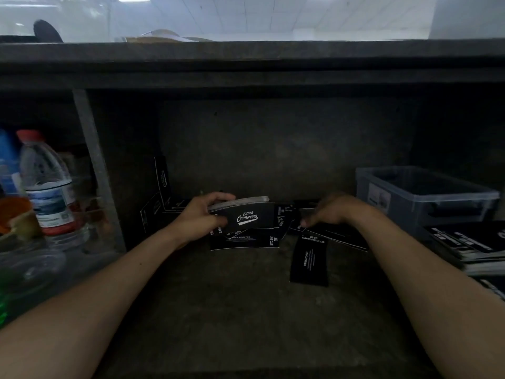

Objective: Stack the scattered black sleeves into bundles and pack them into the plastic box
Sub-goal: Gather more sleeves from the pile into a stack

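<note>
Fingers of my left hand clamp a bundle of black card sleeves by the back wall. Fingers of my right hand pinch a loose black sleeve at its edge, near the grey plastic box.

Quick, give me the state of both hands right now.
Left hand: grips the bundle.
Right hand: pinches a loose sleeve.

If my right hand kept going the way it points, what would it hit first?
Probably the loose sleeves just left of the right hand, then the bundle; depth is unclear.
</note>
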`<state>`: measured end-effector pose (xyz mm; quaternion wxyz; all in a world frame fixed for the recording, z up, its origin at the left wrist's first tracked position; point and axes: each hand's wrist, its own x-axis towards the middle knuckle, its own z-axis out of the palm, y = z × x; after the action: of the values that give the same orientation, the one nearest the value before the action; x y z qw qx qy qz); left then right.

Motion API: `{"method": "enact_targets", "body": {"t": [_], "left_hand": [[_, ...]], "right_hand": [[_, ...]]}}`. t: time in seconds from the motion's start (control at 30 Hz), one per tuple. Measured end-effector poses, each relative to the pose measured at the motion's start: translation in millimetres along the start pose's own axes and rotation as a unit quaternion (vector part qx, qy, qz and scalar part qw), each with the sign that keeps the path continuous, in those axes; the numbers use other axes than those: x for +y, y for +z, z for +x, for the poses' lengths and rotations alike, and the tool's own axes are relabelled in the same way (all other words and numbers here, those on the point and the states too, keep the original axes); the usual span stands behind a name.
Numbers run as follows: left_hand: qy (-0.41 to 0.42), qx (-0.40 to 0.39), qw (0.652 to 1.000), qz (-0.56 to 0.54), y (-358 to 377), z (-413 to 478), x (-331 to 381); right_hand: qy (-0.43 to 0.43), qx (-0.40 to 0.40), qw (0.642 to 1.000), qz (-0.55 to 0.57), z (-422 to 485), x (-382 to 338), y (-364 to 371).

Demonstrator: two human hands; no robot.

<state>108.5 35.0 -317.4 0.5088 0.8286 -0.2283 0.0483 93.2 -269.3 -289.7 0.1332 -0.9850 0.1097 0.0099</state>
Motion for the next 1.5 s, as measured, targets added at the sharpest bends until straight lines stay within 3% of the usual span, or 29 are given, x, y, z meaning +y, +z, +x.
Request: {"method": "enact_targets", "body": {"t": [0.1,0.47,0.57,0.7,0.8,0.87,1.07,1.13,1.23,1.37,1.5], "left_hand": [[0.004,0.006,1.0,0.004,1,-1,2],[0.001,0.007,1.0,0.004,1,-2,3],[-0.002,0.006,1.0,-0.004,1,-2,2],[-0.01,0.006,1.0,-0.01,2,0,3],[-0.023,-0.001,1.0,-0.019,2,-1,5],[-0.024,-0.003,0.999,-0.023,1,-1,5],[-0.019,-0.005,0.999,-0.026,2,-3,4],[-0.016,-0.003,1.0,-0.023,2,-3,4],[-0.013,-0.013,1.0,-0.02,1,-4,5],[0.011,-0.014,1.0,0.012,2,-6,5],[0.024,0.019,0.999,0.01,3,-1,-2]], "right_hand": [[0.023,-0.051,0.996,-0.064,-5,3,-4],[0.011,0.023,1.0,0.007,-29,9,-20],[0.009,0.056,0.994,0.095,-35,14,-33],[0.071,0.072,0.954,0.284,-36,23,-43],[0.06,-0.048,0.889,0.451,-36,15,-44],[0.025,-0.121,0.867,0.484,-41,6,-38],[-0.078,-0.204,0.891,0.399,-53,-10,-23],[-0.104,-0.15,0.914,0.362,-47,-14,-14],[-0.181,0.022,0.951,0.252,-34,-28,1],[-0.258,0.131,0.938,0.192,-24,-55,28],[-0.256,0.188,0.906,0.279,-11,-53,26]]}}
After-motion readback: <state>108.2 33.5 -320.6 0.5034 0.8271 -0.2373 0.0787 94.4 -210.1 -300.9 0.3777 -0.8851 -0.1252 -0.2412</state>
